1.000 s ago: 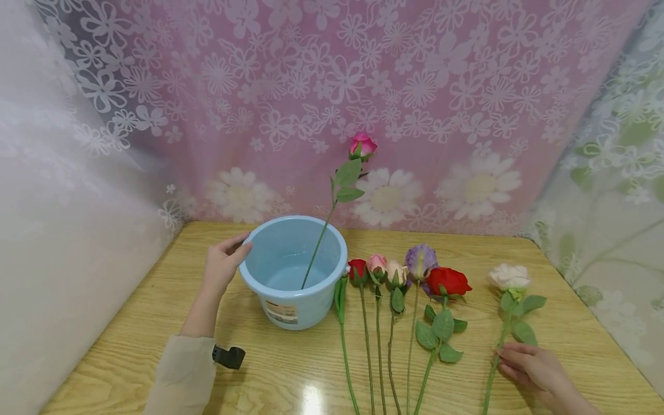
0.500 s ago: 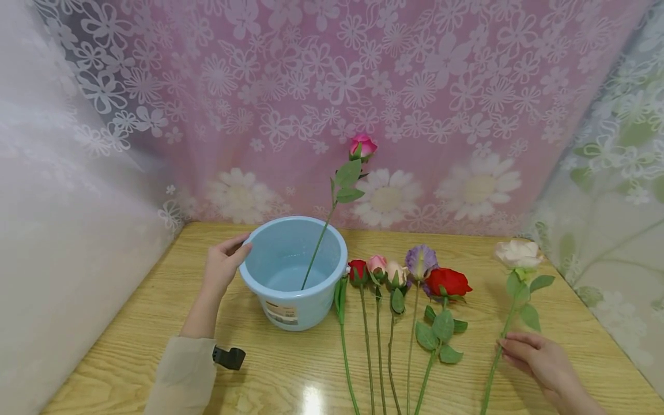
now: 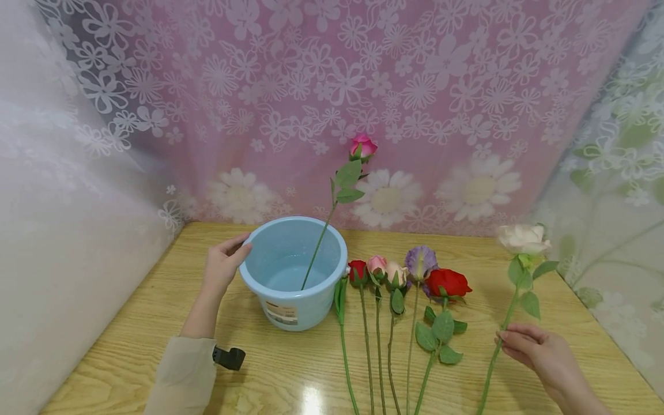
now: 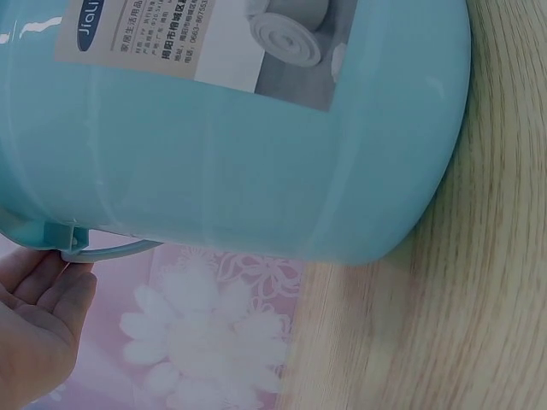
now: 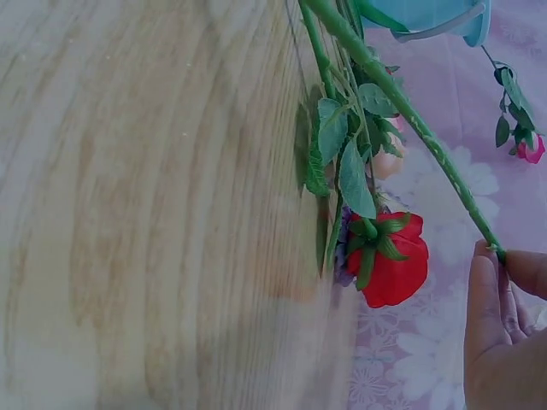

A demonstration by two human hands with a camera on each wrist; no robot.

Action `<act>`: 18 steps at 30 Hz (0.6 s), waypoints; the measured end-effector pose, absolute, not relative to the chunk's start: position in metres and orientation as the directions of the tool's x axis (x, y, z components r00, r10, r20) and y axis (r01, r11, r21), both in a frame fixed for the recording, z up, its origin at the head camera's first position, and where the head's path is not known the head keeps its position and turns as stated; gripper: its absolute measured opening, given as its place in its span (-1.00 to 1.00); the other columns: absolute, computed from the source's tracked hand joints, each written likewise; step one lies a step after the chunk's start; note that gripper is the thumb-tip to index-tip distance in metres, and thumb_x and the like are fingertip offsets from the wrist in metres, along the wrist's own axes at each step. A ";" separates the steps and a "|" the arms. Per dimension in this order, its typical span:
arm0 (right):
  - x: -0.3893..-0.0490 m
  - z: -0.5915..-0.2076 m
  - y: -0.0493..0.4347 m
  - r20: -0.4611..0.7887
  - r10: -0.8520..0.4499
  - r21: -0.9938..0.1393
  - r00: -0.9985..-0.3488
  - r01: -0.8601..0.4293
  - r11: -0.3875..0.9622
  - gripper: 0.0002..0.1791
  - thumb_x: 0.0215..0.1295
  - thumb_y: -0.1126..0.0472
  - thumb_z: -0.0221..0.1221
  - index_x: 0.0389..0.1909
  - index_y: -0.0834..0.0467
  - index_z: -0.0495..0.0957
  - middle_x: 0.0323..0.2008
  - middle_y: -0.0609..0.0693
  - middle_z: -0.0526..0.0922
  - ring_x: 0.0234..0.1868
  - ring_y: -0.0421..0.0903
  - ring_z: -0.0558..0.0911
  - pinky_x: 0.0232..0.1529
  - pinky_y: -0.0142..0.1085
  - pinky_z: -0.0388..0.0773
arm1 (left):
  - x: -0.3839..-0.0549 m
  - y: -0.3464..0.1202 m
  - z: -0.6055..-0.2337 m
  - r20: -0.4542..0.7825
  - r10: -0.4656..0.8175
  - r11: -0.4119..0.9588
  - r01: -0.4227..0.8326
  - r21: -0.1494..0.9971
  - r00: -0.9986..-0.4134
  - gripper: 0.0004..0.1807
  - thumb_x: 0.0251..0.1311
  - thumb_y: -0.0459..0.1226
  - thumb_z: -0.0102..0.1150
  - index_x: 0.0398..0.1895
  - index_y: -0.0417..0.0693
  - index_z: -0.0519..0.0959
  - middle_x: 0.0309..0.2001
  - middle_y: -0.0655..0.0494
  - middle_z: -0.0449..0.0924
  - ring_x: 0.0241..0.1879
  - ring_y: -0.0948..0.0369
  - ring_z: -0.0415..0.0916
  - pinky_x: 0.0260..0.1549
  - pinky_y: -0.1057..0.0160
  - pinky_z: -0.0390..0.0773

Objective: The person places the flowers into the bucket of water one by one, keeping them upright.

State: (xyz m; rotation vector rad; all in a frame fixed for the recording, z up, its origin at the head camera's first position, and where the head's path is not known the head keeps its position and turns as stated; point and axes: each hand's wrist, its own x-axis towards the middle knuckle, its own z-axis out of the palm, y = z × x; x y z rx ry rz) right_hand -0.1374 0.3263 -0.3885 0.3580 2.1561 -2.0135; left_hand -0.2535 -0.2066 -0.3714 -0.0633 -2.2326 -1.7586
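My left hand (image 3: 222,266) grips the rim of a light blue plastic bucket (image 3: 317,311) at its left side, thumb over the edge. In the left wrist view, its fingers (image 4: 60,290) lie beside the bucket's handle (image 4: 115,252). A magenta rose (image 3: 362,148) leans in the bucket, its bloom high above the rim. At the right, my right hand (image 3: 544,357) pinches the green stem of a white rose (image 3: 524,238) between thumb and fingers. The bloom is raised and the stem slants down to the left. In the right wrist view, the stem (image 5: 427,145) runs from the fingertips.
Between bucket and right hand lies a row of flowers: a small red rose (image 3: 358,271), a pink one (image 3: 377,265), a cream one (image 3: 396,274), a purple iris (image 3: 421,262) and a large red rose (image 3: 449,282). A flowered curtain (image 3: 332,86) hangs behind the wooden table (image 3: 275,369).
My right hand has risen slightly, lifting the white rose so its bloom moved up and to the right. The left hand and bucket have stayed in place.
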 end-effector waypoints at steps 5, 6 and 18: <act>-0.139 -0.384 0.324 -0.269 0.045 -0.961 -0.962 0.271 0.047 -0.93 0.19 0.30 0.11 -0.36 0.08 0.53 -0.38 -0.16 0.61 -0.31 -0.25 0.60 -0.24 -0.34 0.52 | -0.254 -0.207 -0.372 0.273 -0.151 0.248 0.231 0.941 -0.950 -0.59 0.12 -0.26 0.13 0.01 -0.33 0.46 0.02 -0.17 0.43 0.01 0.06 0.40 -0.25 0.47 0.46; -0.139 -0.383 0.323 -0.265 0.042 -0.963 -0.963 0.267 0.044 -0.93 0.19 0.31 0.11 -0.35 0.08 0.53 -0.38 -0.16 0.61 -0.31 -0.25 0.60 -0.24 -0.34 0.52 | -0.254 -0.207 -0.372 0.274 -0.151 0.248 0.231 0.941 -0.950 -0.59 0.13 -0.27 0.13 0.01 -0.33 0.46 0.03 -0.17 0.43 0.02 0.06 0.39 -0.24 0.47 0.45; -0.147 -0.375 0.306 -0.154 -0.024 -0.988 -0.988 0.154 0.020 -0.90 0.20 0.35 0.08 -0.26 0.19 0.49 -0.33 -0.10 0.60 -0.27 -0.21 0.60 -0.23 -0.34 0.52 | -0.254 -0.206 -0.372 0.274 -0.159 0.242 0.232 0.942 -0.949 -0.59 0.12 -0.26 0.14 0.00 -0.33 0.47 0.02 -0.16 0.44 0.00 0.07 0.40 -0.23 0.46 0.46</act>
